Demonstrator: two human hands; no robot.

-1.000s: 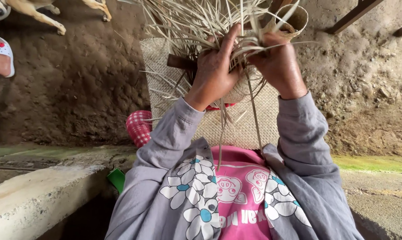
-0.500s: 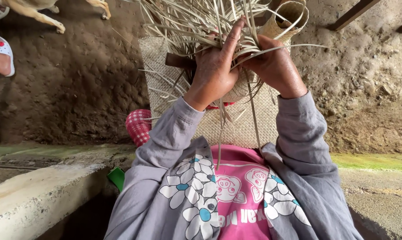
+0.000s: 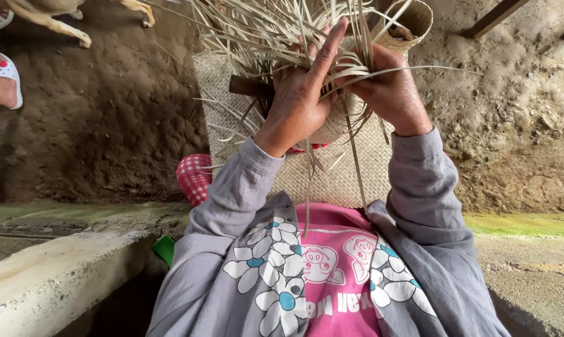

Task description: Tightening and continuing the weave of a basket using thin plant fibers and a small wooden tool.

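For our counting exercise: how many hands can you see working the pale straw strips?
2: the left hand grips the straw strips at centre; the right hand holds them beside it. Some fingers are hidden among the strips.

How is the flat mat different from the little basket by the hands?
The mat lies flat and spread out; the basket is rounded and hollow. The mat is much bigger than the basket. Both are woven from the same pale straw-coloured strips.
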